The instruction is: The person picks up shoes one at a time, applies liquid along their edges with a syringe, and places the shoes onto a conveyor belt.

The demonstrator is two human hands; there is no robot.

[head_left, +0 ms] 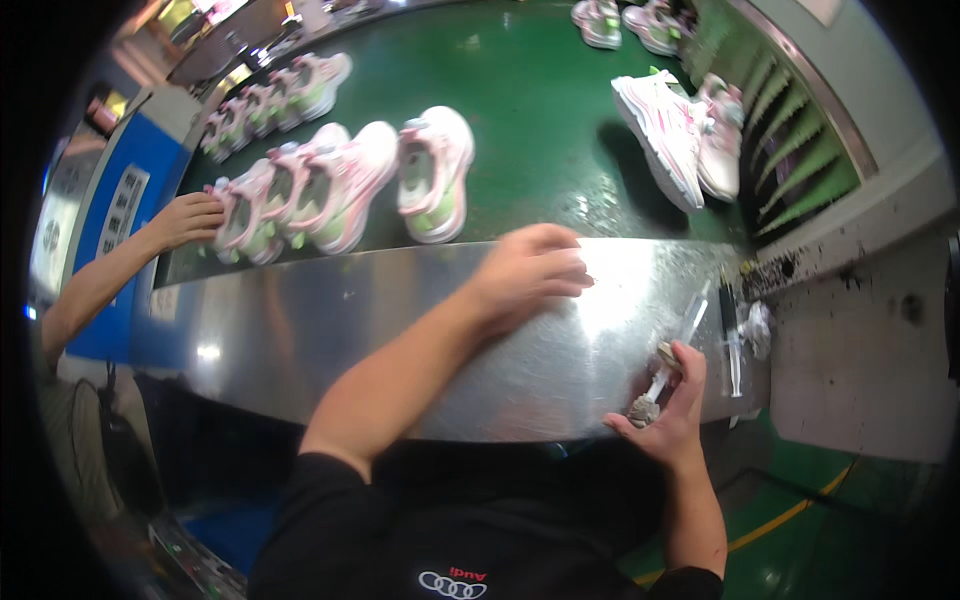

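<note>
The single head view looks steeply down from the person's head, facing forward across a steel ledge (330,330) close below to a green conveyor belt (540,130) beyond it. The person's own forearms enter from the lower edge, very near the lens. The fisheye bends the ledge into an arc and darkens the corners; no second view overlaps it

Shoe factory line. Beyond my fingers (560,262), green conveyor belt (530,110) carries rows of pink-white sneakers (340,185); steel ledge (330,330) under them; co-worker's hand (188,220) far to their left.
</note>
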